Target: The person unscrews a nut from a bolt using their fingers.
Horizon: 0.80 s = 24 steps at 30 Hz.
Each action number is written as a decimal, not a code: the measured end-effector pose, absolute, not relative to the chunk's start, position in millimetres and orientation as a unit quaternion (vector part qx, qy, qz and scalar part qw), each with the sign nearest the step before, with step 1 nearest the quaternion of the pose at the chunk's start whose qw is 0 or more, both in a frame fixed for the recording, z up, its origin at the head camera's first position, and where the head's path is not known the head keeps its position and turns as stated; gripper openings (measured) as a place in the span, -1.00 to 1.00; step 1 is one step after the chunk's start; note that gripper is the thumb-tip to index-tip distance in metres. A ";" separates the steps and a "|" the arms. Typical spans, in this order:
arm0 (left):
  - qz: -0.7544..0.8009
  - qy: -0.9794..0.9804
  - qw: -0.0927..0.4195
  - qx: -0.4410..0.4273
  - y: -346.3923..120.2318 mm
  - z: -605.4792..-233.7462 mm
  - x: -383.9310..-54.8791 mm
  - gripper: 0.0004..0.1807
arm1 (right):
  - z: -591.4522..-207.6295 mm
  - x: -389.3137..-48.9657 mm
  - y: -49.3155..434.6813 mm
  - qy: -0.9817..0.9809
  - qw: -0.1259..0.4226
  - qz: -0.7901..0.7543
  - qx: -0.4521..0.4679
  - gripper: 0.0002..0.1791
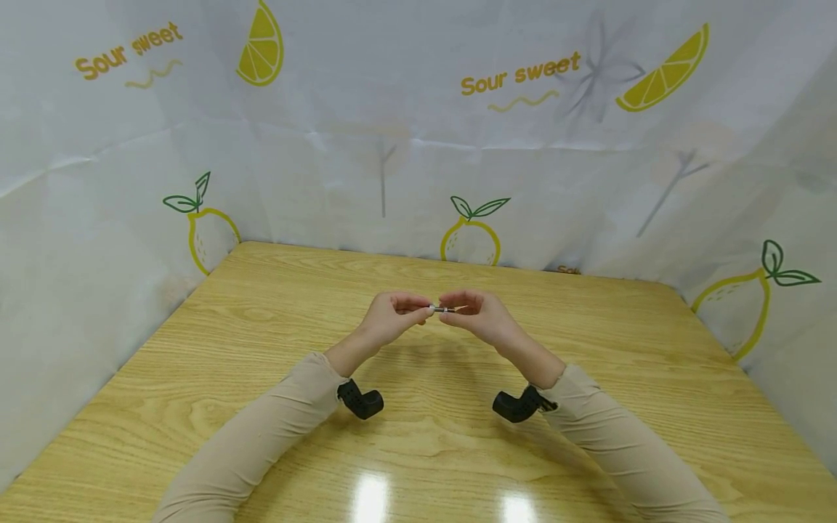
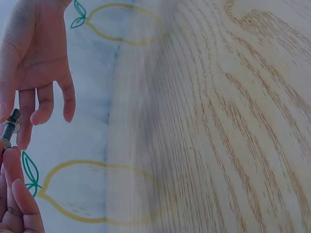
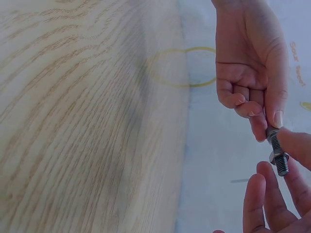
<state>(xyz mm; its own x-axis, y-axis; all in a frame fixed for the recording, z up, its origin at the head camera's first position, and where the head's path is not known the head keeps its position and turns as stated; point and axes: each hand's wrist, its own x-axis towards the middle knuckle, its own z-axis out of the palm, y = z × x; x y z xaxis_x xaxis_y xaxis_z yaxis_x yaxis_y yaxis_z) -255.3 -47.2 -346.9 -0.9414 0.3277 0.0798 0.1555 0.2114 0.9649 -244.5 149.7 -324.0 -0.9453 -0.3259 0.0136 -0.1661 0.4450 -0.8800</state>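
Above the table, my left hand (image 1: 389, 318) pinches the head end of a metal bolt (image 3: 275, 141) between thumb and fingers. The bolt lies roughly level in the head view, its threaded end toward my right hand (image 1: 489, 318). A nut (image 3: 278, 158) sits part way along the thread, with bare thread beyond it. My right thumb and index finger are curled about the nut from either side; the other right fingers spread loosely below, as the right wrist view shows. In the left wrist view the bolt (image 2: 9, 128) shows at the left edge, its head covered by left fingertips.
The wood-grain table (image 1: 418, 450) extends beneath both hands. A white curtain (image 1: 366, 167) printed with lemons stands behind it and at both sides. Black camera mounts (image 1: 361, 401) are strapped at the wrists, over beige sleeves (image 1: 261, 436).
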 end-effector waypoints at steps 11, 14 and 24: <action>0.604 0.779 0.069 0.156 -48.2 -348.1 -256.9 -0.70 | -324.9 -244.3 149.9 0.847 0.094 -0.506 -0.132 -0.62; 0.605 0.778 0.071 0.154 -48.0 -348.1 -256.6 -0.70 | -326.4 -244.5 150.8 0.847 0.082 -0.506 -0.140 -0.62; 0.605 0.779 0.079 0.145 -46.8 -348.5 -258.2 -0.69 | -326.3 -245.7 151.4 0.845 0.095 -0.509 -0.135 -0.58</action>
<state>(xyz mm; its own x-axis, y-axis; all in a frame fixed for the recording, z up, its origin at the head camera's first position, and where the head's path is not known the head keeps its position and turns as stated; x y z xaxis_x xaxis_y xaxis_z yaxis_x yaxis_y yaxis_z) -258.2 -46.8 -348.5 -0.9455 0.3213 0.0520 0.1298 0.2255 0.9656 -245.7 151.4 -326.3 -0.9453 -0.3254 -0.0232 -0.1315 0.4451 -0.8858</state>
